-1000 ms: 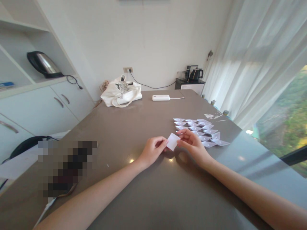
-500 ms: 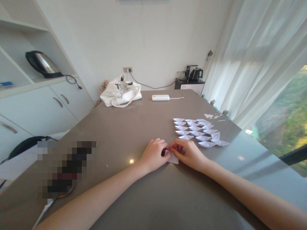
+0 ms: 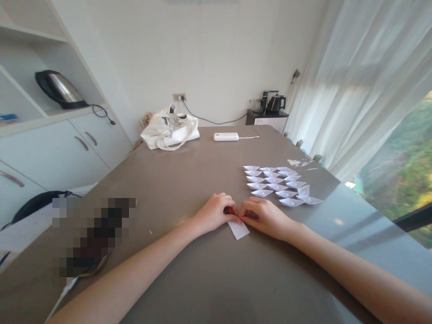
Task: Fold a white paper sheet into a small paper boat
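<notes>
A small folded piece of white paper (image 3: pixel 239 230) lies at the middle of the table, its lower part showing below my fingertips. My left hand (image 3: pixel 221 212) pinches its upper edge from the left, thumb and fingers together. From the right, my right hand (image 3: pixel 259 215) pinches the same edge, the fingertips of both hands nearly touching. The top of the paper is hidden under the fingers. Just beyond my right hand stand several folded paper boats (image 3: pixel 275 181) in loose rows.
On the grey table (image 3: pixel 189 175) are a white bag (image 3: pixel 170 130), a white power bank (image 3: pixel 226 137) with a short cable, and paper scraps (image 3: pixel 299 163) near the right edge. A blurred-out dark object (image 3: pixel 97 238) lies at the left. A kettle (image 3: pixel 60 90) stands on a shelf.
Both hands have shifted slightly on the paper. The paper is now turned at an angle, and more of it shows below my fingers, nearer to me.
</notes>
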Available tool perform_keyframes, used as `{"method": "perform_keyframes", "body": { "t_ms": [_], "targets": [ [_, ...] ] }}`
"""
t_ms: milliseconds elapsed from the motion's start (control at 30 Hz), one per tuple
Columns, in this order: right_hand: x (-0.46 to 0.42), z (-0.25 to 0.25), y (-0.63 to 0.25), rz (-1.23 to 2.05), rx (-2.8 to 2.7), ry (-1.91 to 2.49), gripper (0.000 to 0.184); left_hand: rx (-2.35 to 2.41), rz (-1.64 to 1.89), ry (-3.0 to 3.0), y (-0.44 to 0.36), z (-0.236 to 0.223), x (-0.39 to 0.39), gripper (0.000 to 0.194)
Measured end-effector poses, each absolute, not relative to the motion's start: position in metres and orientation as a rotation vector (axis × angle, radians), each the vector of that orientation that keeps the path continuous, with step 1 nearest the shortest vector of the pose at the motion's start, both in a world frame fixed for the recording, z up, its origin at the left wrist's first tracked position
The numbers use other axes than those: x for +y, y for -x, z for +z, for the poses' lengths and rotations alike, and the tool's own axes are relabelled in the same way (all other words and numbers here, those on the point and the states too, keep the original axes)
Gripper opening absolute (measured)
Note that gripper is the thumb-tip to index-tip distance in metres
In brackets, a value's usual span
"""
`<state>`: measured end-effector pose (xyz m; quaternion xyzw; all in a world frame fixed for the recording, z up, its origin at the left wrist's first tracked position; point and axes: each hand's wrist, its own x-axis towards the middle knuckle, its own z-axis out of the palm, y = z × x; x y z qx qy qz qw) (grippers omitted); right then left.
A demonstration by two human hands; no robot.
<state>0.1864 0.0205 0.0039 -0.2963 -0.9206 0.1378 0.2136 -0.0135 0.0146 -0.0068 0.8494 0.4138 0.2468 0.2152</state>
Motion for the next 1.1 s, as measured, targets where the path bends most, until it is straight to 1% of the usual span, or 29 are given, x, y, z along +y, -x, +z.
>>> {"method": "perform_keyframes", "body": {
  "t_ms": [300, 500, 667, 833, 967, 1033, 1100],
  "targets": [
    [0.02, 0.01, -0.186, 0.294, -2.672, 0.739, 0.009, 1.114, 0.582, -2.363, 0.019, 0.0, 0.016, 0.008],
    [0.019, 0.017, -0.188, 0.258, -2.777, 0.605, 0.016, 1.145, 0.589, -2.319, 0.018, 0.0, 0.015, 0.006],
    [0.017, 0.026, -0.191, 0.253, -2.885, 0.528, 0.015, 1.145, 0.597, -2.303, 0.018, -0.002, 0.016, 0.005],
    [0.013, 0.034, -0.193, 0.389, -2.937, 0.516, 0.015, 1.146, 0.592, -2.282, 0.018, -0.001, 0.016, 0.008],
    [0.016, 0.033, -0.196, 0.605, -2.87, 0.546, 0.013, 1.139, 0.564, -2.296, 0.019, 0.003, 0.013, 0.011],
    [0.019, 0.03, -0.198, 0.686, -2.781, 0.617, 0.009, 1.146, 0.522, -2.332, 0.021, 0.006, 0.011, 0.016],
    [0.022, 0.027, -0.2, 0.678, -2.706, 0.714, 0.009, 1.164, 0.47, -2.366, 0.022, 0.009, 0.01, 0.026]
  ]
}}
